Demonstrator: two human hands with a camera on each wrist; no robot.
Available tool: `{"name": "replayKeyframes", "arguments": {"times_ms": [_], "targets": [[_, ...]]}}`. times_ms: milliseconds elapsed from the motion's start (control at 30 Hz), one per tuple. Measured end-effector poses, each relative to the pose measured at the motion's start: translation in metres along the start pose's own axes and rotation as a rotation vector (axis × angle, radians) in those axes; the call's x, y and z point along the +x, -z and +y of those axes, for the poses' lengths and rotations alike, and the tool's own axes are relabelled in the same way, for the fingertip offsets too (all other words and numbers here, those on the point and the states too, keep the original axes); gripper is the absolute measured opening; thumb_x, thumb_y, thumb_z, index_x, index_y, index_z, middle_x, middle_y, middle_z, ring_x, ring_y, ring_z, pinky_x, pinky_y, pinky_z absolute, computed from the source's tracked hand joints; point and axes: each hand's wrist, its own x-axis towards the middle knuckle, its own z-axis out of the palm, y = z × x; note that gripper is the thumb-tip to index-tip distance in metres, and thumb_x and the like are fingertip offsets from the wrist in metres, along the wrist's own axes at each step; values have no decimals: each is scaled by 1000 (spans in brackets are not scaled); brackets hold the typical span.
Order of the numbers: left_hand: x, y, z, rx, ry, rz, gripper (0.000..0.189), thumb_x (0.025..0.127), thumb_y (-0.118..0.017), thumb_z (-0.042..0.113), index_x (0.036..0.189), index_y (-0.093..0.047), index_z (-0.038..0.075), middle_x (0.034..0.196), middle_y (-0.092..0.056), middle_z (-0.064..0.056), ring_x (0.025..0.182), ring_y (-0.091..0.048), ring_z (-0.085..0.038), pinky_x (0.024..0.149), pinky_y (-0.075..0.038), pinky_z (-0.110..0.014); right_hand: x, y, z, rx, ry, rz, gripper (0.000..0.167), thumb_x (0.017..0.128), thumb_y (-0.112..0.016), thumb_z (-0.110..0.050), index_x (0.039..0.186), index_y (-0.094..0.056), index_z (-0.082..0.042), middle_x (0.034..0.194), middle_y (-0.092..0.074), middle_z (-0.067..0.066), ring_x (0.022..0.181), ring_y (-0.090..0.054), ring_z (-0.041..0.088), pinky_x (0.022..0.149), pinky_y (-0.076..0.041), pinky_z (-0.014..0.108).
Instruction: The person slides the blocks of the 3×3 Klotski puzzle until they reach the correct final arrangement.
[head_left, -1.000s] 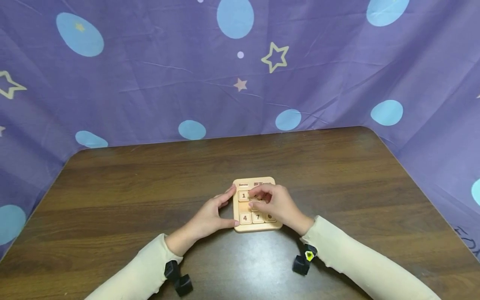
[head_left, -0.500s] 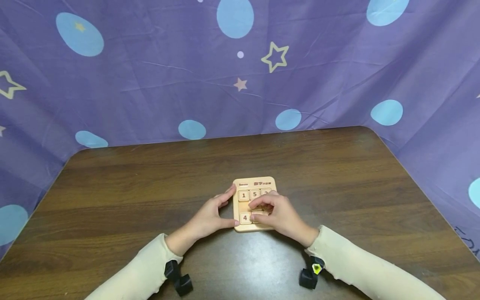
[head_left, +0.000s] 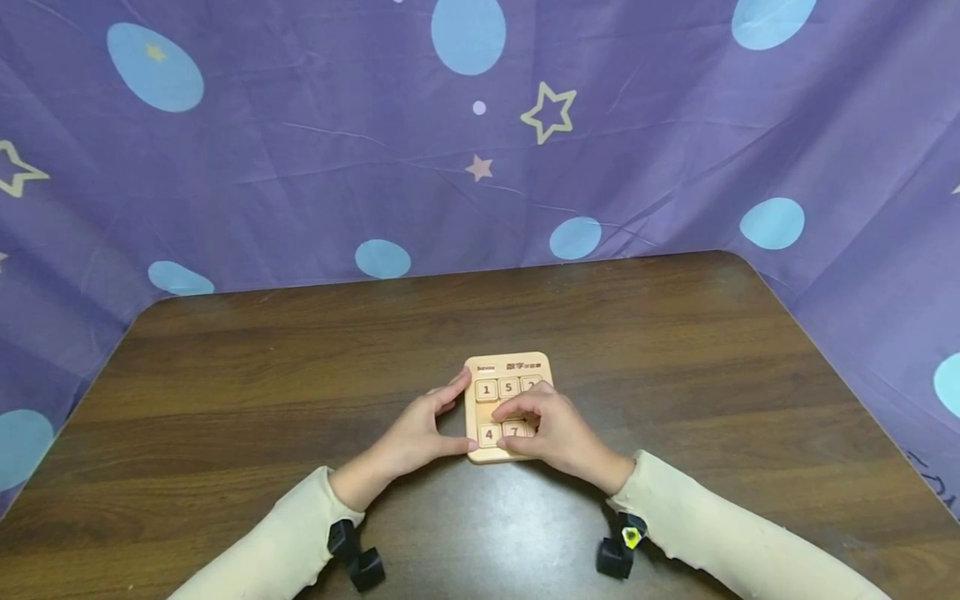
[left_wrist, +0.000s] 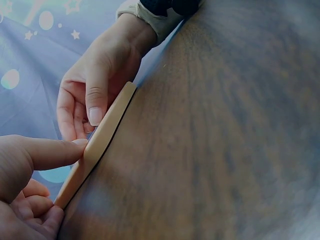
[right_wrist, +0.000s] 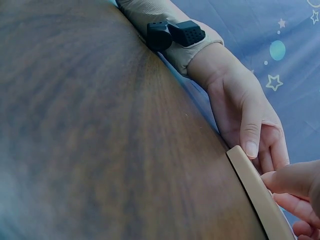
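Left hand (head_left: 420, 429) grips board (head_left: 498, 367) edge; right hand (head_left: 553, 427) apparently at open slot (head_left: 485, 412).

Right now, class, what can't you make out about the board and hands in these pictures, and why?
Head: middle-row and bottom-right numbers on the board, covered by the right hand.
Head: print at the board's top right, too small to read.
Left wrist: part of the left hand, cut off by the edge.
Right wrist: part of the right hand, likewise cut off.
Both wrist views: the board's face, seen nearly edge-on.
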Motion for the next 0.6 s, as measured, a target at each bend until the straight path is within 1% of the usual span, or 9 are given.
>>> {"name": "replayKeyframes", "arguments": {"times_ms": [100, 400, 600], "targets": [[0, 0, -1, -1, -6, 0, 87, 72, -80, 9, 142, -32, -6, 150, -29, -18, 136, -31, -31, 109, -34, -44, 0, 0, 0, -9, -6, -3, 26, 66, -82, -11, 91, -73, -14, 79, -55, -4, 74, -42, 9, 62, -40, 20], [1, 0, -1, 3, -11, 1, 87, 72, -80, 10, 142, -32, -6, 150, -29, -18, 136, -32, -31, 108, -35, -44, 1, 0, -1, -24, -25, -3, 27, 66, -83, -10, 91, -73, -14, 82, -58, -6, 75, -43, 9, 64, -41, 21], [1, -1, -2, 10, -9, 6, 87, 71, -80, 9, 142, -32, -5, 150, -29, -17, 136, -31, -30, 108, -35, -44, 0, -1, 0, -27, -24, 5, 26, 66, -82, -11, 90, -73, -15, 81, -56, -5, 75, -43, 10, 64, -40, 21]]}}
